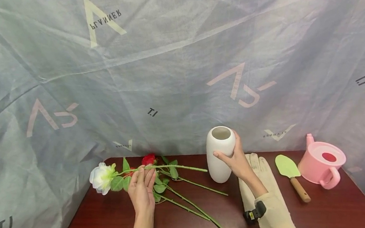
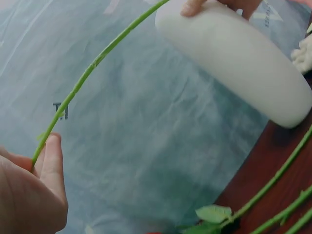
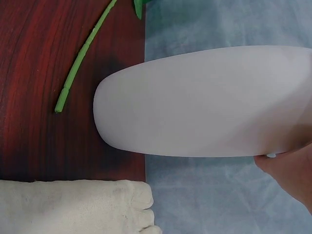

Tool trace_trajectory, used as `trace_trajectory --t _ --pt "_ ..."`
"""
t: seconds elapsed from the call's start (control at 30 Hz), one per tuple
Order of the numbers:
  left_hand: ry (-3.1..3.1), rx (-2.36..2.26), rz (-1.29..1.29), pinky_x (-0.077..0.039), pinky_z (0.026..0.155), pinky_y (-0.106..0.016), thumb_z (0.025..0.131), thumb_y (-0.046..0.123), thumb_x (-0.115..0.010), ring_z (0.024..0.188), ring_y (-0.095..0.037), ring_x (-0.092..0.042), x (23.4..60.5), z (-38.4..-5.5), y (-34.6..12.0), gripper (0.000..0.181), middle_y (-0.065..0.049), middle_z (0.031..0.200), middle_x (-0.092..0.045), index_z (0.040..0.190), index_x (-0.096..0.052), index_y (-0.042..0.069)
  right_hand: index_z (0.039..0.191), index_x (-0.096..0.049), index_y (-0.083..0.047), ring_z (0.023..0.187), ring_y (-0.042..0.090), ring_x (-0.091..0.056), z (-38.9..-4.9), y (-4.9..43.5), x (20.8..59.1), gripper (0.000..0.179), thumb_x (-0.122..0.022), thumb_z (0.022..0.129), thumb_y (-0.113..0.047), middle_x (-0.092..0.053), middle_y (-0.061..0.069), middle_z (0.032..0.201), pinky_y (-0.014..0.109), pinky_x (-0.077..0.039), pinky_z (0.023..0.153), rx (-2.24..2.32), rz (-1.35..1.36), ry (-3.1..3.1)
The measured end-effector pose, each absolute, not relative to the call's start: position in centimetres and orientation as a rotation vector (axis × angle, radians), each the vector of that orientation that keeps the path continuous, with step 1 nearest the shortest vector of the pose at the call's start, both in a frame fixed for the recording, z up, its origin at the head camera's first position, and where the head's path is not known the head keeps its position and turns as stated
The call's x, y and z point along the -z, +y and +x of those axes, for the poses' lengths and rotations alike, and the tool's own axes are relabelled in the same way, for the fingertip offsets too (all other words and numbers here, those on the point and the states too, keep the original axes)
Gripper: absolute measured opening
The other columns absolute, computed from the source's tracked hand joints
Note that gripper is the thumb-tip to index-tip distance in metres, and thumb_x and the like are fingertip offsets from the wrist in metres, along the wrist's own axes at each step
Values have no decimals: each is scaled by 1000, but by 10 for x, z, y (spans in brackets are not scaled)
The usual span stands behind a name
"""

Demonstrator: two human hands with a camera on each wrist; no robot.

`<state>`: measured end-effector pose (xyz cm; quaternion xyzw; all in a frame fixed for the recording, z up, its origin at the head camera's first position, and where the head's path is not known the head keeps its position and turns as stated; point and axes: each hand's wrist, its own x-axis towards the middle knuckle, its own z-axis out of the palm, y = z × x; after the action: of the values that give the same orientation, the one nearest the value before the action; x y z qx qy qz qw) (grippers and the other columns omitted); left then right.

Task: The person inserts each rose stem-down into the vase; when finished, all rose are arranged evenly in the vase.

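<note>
My left hand (image 1: pixel 142 191) pinches the green stem (image 2: pixel 92 66) of an artificial white rose (image 1: pixel 101 179). The bloom points left, and the stem runs right, its end close to the vase in the head view. A tall white vase (image 1: pixel 219 154) is gripped near its top by my right hand (image 1: pixel 240 163), thumb across the front and fingers behind, partly hidden. The vase's mouth faces up and its base is at the tabletop. Beneath the left hand, red roses (image 1: pixel 149 159) lie on the table with several green stems (image 1: pixel 190 201) stretching right.
Beige work gloves (image 1: pixel 254 165) lie beside the right forearm. Farther right are a trowel (image 1: pixel 287 166) with a green blade and wooden handle, and a pink watering can (image 1: pixel 316 167). A grey cloth (image 1: pixel 186 74) hangs behind the dark red-brown table (image 1: pixel 340 221).
</note>
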<state>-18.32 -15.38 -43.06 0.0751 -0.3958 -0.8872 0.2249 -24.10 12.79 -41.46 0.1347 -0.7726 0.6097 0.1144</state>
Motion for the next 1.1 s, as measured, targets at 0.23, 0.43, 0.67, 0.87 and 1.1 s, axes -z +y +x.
trace_trajectory --t 0.23,0.43,0.67,0.87,1.1 --pt "-1072 2433 156 -53 77 -30 97 14 -51 93 -25 -66 421 -191 -140 22 -16 99 -68 101 -55 -7 147 -4 -4 121 38 -34 -239 127 417 94 -72 82 -12 -22 24 139 57 -31 95 -1791 391 -2258" --pt "-1088 2400 159 -53 78 -28 97 16 -51 96 -24 -65 411 -199 -127 24 -16 105 -65 108 -56 -5 146 -7 -2 119 37 -35 -242 127 417 93 -73 80 -7 -26 24 138 54 -31 94 -1787 418 -2215" --pt "-1054 2401 146 -53 79 -29 96 14 -52 95 -24 -65 400 -210 -114 21 -18 106 -65 107 -57 -4 147 -7 -6 119 37 -36 -242 131 415 93 -73 81 -8 -26 24 137 54 -33 93 -1793 407 -2221" --pt "-1049 2385 123 -53 80 -30 97 15 -52 96 -25 -65 392 -218 -104 23 -19 106 -64 108 -56 -4 147 -6 -5 118 37 -36 -241 134 415 94 -73 81 -9 -25 23 138 54 -35 91 -1795 394 -2222" --pt "-1061 2352 92 -52 81 -30 97 16 -51 98 -25 -64 383 -225 -101 28 -23 111 -61 113 -52 -7 147 -6 -5 120 36 -35 -242 129 416 94 -72 81 -9 -22 23 140 54 -34 92 -1806 398 -2219"
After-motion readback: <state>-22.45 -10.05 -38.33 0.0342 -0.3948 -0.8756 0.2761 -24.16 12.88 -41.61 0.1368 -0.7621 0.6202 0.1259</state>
